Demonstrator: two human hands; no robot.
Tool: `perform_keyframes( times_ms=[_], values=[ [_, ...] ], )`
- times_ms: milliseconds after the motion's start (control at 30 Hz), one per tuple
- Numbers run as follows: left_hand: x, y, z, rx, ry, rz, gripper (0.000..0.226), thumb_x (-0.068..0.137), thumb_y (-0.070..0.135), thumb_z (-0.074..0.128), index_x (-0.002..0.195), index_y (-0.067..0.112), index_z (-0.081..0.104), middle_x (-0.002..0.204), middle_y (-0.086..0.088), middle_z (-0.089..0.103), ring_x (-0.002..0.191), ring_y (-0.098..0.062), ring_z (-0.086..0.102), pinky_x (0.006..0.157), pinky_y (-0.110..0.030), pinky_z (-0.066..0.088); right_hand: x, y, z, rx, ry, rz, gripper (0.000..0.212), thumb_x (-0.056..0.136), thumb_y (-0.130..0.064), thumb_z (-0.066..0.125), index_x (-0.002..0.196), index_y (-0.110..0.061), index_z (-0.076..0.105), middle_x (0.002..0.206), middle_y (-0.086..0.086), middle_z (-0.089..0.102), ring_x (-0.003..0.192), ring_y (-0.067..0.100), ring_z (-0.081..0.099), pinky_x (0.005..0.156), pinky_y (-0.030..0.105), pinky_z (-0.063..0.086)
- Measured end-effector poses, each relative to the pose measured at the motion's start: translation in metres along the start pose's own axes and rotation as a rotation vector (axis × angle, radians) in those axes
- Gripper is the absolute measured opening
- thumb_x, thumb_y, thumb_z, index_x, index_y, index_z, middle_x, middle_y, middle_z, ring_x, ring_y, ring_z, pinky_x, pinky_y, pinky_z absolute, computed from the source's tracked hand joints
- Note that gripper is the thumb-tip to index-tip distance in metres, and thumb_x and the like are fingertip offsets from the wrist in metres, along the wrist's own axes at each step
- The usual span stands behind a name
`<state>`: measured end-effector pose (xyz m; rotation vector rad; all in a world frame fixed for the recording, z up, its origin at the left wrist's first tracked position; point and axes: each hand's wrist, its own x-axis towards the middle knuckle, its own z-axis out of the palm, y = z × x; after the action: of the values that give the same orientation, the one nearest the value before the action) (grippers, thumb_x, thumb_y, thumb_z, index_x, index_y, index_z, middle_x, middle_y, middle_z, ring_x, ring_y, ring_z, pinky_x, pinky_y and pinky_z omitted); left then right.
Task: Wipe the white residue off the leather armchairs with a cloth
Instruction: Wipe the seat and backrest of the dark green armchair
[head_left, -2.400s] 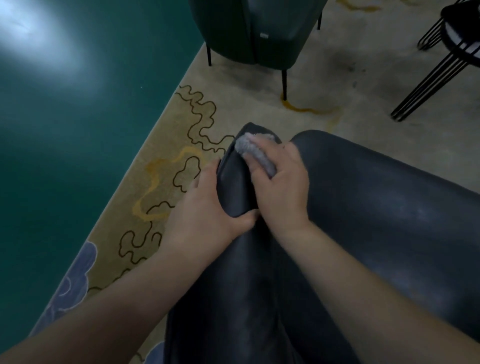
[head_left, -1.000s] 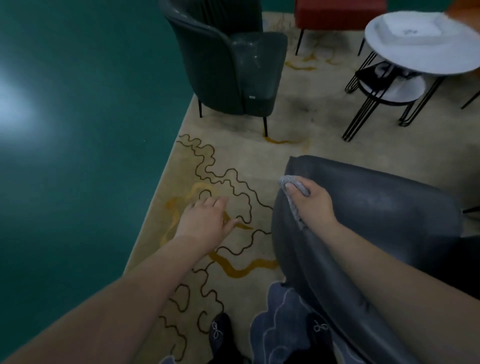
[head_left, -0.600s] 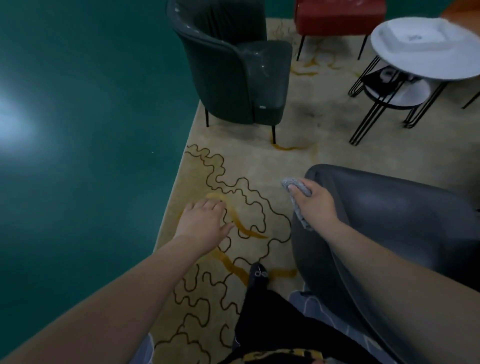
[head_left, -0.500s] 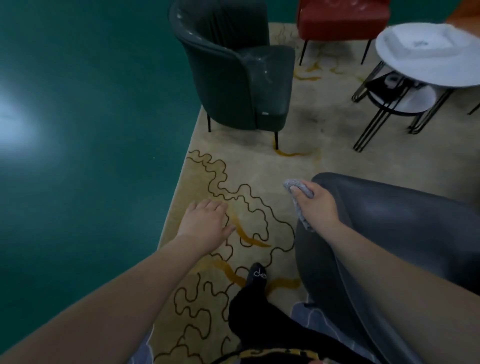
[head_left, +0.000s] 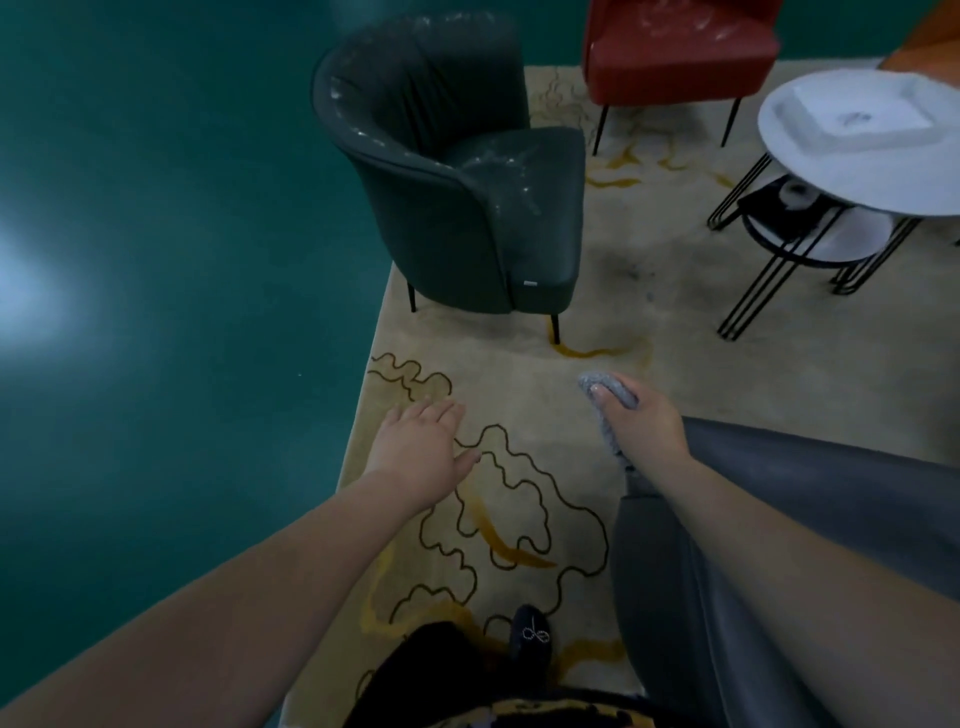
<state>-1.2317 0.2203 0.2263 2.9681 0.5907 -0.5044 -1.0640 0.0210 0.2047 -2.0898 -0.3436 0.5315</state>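
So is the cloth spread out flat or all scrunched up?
Scrunched up. The grey cloth is bunched in the right hand, whose fingers curl round it; a bit hangs below the hand.

A beige patterned rug lay on the green floor, bearing a dark green armchair at upper centre, a red chair, a round white table at upper right, and a grey armchair at lower right.

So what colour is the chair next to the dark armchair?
Red, with thin dark legs; the head view shows it at the top.
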Motion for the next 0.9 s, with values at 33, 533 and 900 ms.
perform_keyframes(
  times_ms=[33,533,900],
  values=[
    [0.01,-0.003,-0.004,0.002,-0.005,0.007,0.071,0.093,0.061,0.032,0.152,0.023,0.02,0.157,0.003,0.025,0.144,-0.019,0.021,0.118,-0.044,0.018,0.008,-0.001,-0.002,0.007,0.011,0.009,0.025,0.092,-0.049,0.052,0.111,-0.038,0.064,0.065,-0.005,0.066,0.055,0.01,0.062,0.047,0.022,0.046],
    [0.23,-0.036,-0.081,0.068,-0.001,0.228,0.073,0.093,0.061,0.033,0.152,0.021,0.018,0.158,0.002,0.025,0.144,-0.02,0.021,0.118,-0.042,0.016,0.166,-0.06,-0.026,0.051,0.228,0.022,0.015,0.092,-0.041,0.054,0.096,-0.048,0.066,0.051,-0.006,0.06,0.035,0.007,0.05,0.032,0.021,0.036],
    [0.4,0.01,-0.119,0.099,0.001,0.312,0.073,0.092,0.062,0.034,0.153,0.025,0.017,0.158,0.003,0.024,0.145,-0.019,0.021,0.118,-0.044,0.014,0.319,-0.052,-0.099,0.01,0.277,0.053,0.024,0.094,-0.041,0.055,0.115,-0.035,0.065,0.066,-0.015,0.057,0.055,0.002,0.048,0.056,0.029,0.041]
  ],
)
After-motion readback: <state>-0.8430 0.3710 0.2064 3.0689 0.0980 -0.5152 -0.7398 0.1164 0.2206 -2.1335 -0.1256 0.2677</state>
